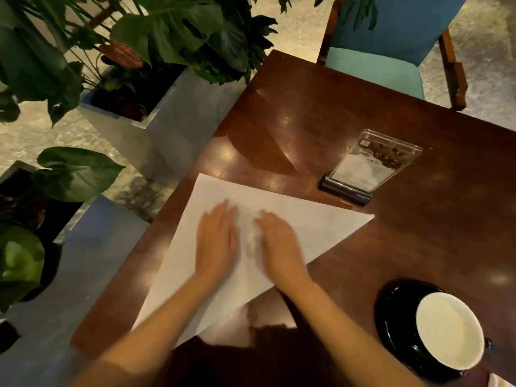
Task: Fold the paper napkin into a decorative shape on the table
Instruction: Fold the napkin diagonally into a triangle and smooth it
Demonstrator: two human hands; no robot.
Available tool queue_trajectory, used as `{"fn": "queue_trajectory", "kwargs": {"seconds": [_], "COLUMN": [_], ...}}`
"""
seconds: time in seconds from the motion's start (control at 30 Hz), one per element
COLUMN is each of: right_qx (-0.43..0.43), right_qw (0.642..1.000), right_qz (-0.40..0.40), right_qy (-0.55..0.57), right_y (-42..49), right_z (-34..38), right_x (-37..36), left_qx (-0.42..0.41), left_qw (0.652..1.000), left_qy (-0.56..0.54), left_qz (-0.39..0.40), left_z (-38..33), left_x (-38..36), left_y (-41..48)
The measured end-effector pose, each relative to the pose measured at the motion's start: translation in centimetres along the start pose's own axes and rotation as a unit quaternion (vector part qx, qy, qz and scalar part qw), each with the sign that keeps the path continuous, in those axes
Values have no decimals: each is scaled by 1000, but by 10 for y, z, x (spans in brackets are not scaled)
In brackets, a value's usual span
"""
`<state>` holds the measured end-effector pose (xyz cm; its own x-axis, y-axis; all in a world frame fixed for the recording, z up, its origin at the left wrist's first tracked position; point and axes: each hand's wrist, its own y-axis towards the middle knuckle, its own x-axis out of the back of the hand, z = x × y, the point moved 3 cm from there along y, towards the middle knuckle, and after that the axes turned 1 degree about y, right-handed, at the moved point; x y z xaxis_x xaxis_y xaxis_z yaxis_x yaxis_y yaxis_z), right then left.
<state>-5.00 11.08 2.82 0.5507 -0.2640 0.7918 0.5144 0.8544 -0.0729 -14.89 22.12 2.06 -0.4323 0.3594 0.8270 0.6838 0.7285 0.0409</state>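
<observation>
A white paper napkin [312,227] lies flat on the dark wooden table [418,233], folded into a large triangle with corners at the far left, the right and the near left. My left hand [216,243] rests palm down on its middle, fingers together and stretched out. My right hand [279,244] lies flat beside it, a little to the right, also pressing on the napkin. Both hands are blurred by motion. Neither hand grips anything.
A clear acrylic menu stand [368,166] stands just beyond the napkin's far edge. A white cup [449,329] on a black saucer [393,317] sits at the near right. Planters with large green leaves [134,107] line the table's left side; a blue chair [391,51] stands opposite.
</observation>
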Motion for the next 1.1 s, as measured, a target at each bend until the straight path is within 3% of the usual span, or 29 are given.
{"fn": "queue_trajectory", "kwargs": {"seconds": [0.07,0.2,0.37,0.6,0.8,0.93,1.03,1.1], "right_qx": [99,102,102,87,82,81,185,197], "right_qw": [988,973,968,965,962,969,968,969], "right_qz": [67,87,79,69,85,88,70,98], "right_qy": [-92,-187,-214,-239,-245,-218,-152,-109], "right_y": [4,6,5,8,17,11,-20,-38], "right_z": [7,-9,-8,-31,-55,-38,-17,-20], "right_x": [-35,-52,-56,-34,-11,-5,-10,-14], "left_qx": [-10,-85,-185,-304,-300,-249,-103,-18], "left_qw": [998,976,941,888,885,922,956,940], "left_qy": [56,172,220,276,331,264,199,221], "left_qz": [28,100,179,207,129,135,189,258], "left_z": [0,29,44,84,87,74,79,89], "left_x": [-14,-22,-17,17,37,65,91,107], "left_y": [-49,-96,-104,-132,-151,-137,-105,-81]}}
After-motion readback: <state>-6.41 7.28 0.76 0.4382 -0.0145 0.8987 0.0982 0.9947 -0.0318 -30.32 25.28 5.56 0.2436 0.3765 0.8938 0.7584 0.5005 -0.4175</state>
